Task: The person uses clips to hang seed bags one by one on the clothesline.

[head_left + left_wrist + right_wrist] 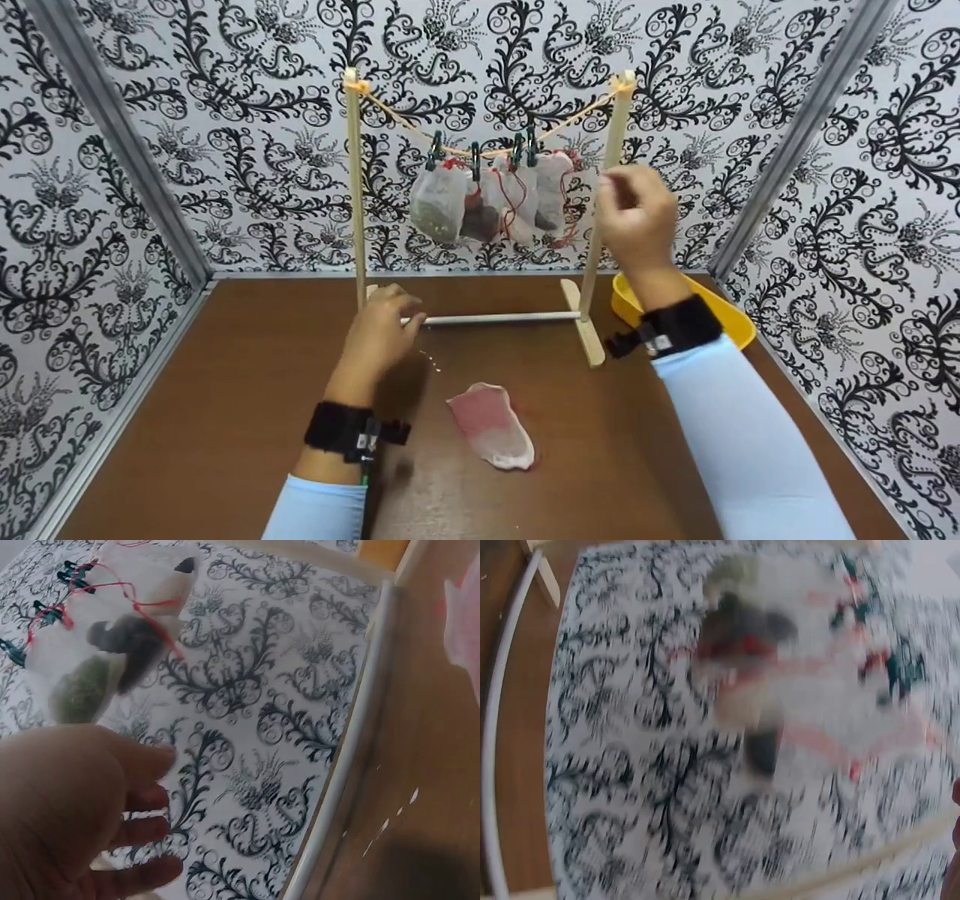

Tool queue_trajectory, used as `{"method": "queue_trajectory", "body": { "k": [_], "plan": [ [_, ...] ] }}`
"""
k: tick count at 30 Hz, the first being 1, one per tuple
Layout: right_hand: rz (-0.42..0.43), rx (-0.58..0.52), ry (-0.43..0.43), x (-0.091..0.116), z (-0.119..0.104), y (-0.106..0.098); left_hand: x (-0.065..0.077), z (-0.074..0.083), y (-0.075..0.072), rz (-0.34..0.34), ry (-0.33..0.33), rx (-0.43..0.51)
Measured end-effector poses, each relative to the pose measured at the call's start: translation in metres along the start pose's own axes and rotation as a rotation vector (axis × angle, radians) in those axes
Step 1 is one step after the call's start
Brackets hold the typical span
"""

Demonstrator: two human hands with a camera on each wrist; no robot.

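My left hand (386,319) is low at the left post (355,180) of a wooden stand, next to its white crossbar (502,318). Its fingers are relaxed, with nothing visible between them in the left wrist view. Beside the right post (616,124) my right hand (639,214) is raised, fingers loosely bent and overlapping the post. No object shows in it. Several sheer drawstring bags (437,206) with red cords hang from an orange string (570,120), held by dark green clips (475,160). Greenish and dark contents show through. The right wrist view is blurred.
A flat pink and white pouch-like piece (491,427) lies on the brown table (262,420). Behind my right wrist stands a yellow tray (739,322). Small pale specks (431,360) lie near the crossbar. Patterned walls (285,150) enclose the back and sides.
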State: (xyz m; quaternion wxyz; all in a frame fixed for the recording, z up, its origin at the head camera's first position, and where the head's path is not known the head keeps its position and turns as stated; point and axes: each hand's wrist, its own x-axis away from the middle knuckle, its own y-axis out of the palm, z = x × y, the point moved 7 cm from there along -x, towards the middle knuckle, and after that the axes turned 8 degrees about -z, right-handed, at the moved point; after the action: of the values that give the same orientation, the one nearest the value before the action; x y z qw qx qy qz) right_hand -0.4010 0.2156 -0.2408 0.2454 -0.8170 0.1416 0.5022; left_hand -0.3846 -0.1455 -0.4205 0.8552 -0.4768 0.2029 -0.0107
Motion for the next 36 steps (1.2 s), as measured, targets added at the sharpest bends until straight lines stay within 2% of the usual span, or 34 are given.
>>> {"method": "queue_trajectory", "body": {
  "k": [2, 5, 8, 10, 11, 13, 15, 18, 21, 23, 28, 32, 35, 36],
  "plan": [
    [0.029, 0.019, 0.091, 0.007, 0.023, -0.016, -0.001, 0.009, 0.005, -0.025, 0.017, 0.011],
    [0.018, 0.073, 0.266, 0.022, 0.066, -0.038, 0.002, 0.032, 0.015, -0.053, 0.071, 0.023],
    [-0.086, 0.162, 0.474, 0.043, 0.113, -0.055, 0.008, 0.062, 0.027, -0.086, 0.165, 0.013],
    [-0.247, 0.248, 0.619, 0.062, 0.145, -0.061, 0.013, 0.082, 0.034, -0.109, 0.243, -0.018],
    [-0.354, 0.292, 0.671, 0.071, 0.160, -0.063, 0.016, 0.091, 0.037, -0.123, 0.278, -0.035],
    [-0.610, 0.373, 0.760, 0.092, 0.187, -0.065, 0.022, 0.108, 0.042, -0.153, 0.340, -0.072],
    [-0.860, 0.402, 0.816, 0.115, 0.207, -0.065, 0.028, 0.122, 0.047, -0.182, 0.392, -0.099],
    [-1.150, 0.399, 0.868, 0.144, 0.221, -0.067, 0.037, 0.139, 0.052, -0.229, 0.443, -0.129],
    [-1.308, 0.388, 0.895, 0.163, 0.221, -0.069, 0.043, 0.150, 0.057, -0.271, 0.473, -0.150],
    [-1.349, 0.405, 0.885, 0.169, 0.222, -0.069, 0.047, 0.156, 0.059, -0.280, 0.494, -0.175],
    [-1.351, 0.422, 0.860, 0.179, 0.230, -0.068, 0.051, 0.164, 0.062, -0.284, 0.521, -0.224],
    [-1.306, 0.409, 0.738, 0.177, 0.236, -0.063, 0.052, 0.166, 0.063, -0.297, 0.508, -0.222],
    [-1.289, 0.340, 0.657, 0.176, 0.240, -0.055, 0.053, 0.167, 0.064, -0.306, 0.501, -0.216],
    [-1.293, 0.306, 0.657, 0.177, 0.241, -0.052, 0.054, 0.168, 0.064, -0.308, 0.499, -0.215]
  ]
}}
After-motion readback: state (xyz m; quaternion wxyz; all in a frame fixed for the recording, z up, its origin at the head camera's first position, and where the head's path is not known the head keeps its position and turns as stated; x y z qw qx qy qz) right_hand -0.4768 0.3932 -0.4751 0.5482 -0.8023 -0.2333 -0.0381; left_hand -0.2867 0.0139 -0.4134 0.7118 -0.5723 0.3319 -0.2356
